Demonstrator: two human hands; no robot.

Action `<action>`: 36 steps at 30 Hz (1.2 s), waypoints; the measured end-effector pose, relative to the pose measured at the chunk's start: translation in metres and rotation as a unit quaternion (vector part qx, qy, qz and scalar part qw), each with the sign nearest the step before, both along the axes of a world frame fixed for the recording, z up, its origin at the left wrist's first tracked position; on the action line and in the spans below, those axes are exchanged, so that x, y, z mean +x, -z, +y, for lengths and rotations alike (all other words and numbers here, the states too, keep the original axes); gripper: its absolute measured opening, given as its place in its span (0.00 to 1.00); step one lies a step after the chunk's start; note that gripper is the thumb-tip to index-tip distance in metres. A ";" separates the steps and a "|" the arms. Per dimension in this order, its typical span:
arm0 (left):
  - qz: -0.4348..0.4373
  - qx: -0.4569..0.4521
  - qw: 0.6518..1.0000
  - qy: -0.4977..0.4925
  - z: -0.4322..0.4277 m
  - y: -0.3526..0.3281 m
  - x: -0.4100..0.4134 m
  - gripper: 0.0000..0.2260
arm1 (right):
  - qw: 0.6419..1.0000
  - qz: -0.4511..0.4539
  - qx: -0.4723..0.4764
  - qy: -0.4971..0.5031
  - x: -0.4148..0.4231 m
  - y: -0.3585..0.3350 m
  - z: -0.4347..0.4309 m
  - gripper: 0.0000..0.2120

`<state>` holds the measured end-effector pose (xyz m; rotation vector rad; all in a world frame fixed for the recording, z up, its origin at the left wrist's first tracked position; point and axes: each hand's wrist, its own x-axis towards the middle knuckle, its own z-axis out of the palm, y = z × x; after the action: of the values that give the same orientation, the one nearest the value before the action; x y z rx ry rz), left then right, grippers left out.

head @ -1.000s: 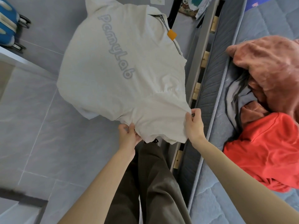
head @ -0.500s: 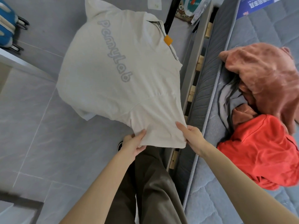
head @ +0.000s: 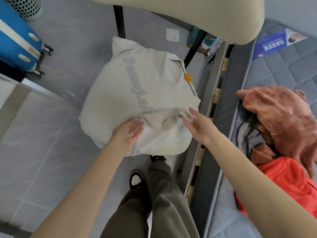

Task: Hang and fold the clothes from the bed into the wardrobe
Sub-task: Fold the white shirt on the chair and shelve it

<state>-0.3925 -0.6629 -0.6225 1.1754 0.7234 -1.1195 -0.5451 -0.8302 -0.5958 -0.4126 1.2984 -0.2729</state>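
Nearest to us, our left hand [head: 127, 132] lies flat on the lower part of the cream shirt [head: 137, 86], fingers straight and spread. Our right hand [head: 197, 125] comes in from the bed side with fingers extended, their tips touching the cloth. Neither hand pinches anything that we can see, though a thumb may be tucked under a fold, out of our sight.

The shirt hangs billowed over the floor [head: 51, 152], just beside the bed [head: 277, 66], neither folded nor hung. We judge that so loose a hold could let it slide off our palms onto the floor by our shoes. Pressing it together in mid-air could also set a crooked fold. Further off, the rust garment [head: 277, 114] and the red garment [head: 291, 182] wait on the mattress.

A second ago both hands pinched the hem. Half a second ago the fingers had loosened. Now they lie open higher up the shirt's body, which is bunched nearer to us. Our view has also tipped upward, showing more of the blue suitcase [head: 15, 40] and a cream padded shape [head: 197, 18].
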 end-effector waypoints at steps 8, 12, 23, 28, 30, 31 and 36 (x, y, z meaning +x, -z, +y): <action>-0.434 0.112 0.820 0.358 -0.007 0.016 -0.001 0.08 | 0.844 0.306 -0.302 -0.322 0.019 0.058 -0.012 0.21; -0.539 0.120 0.600 0.579 -0.010 0.042 -0.039 0.17 | 0.854 0.364 -0.217 -0.303 -0.001 0.083 -0.024 0.41; -0.533 0.256 0.515 0.621 0.004 0.068 -0.047 0.43 | 0.840 0.324 -0.168 -0.402 -0.024 0.088 -0.049 0.30; -0.517 0.213 0.500 0.661 0.004 0.064 -0.048 0.37 | 0.842 0.297 -0.203 -0.402 -0.031 0.080 -0.043 0.24; -0.501 0.196 0.528 0.657 0.006 0.062 -0.050 0.34 | 0.854 0.288 -0.198 -0.386 -0.038 0.077 -0.039 0.22; -0.493 0.187 0.539 0.657 0.008 0.060 -0.052 0.34 | 0.856 0.286 -0.197 -0.383 -0.041 0.077 -0.036 0.21; -0.467 0.149 0.564 0.665 0.024 0.052 -0.063 0.35 | 0.868 0.297 -0.155 -0.367 -0.065 0.078 -0.016 0.20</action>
<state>-0.4560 -0.6385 -0.6748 2.4275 -1.1362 -1.2046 -0.6097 -0.8459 -0.6733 -1.3050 1.5884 0.3293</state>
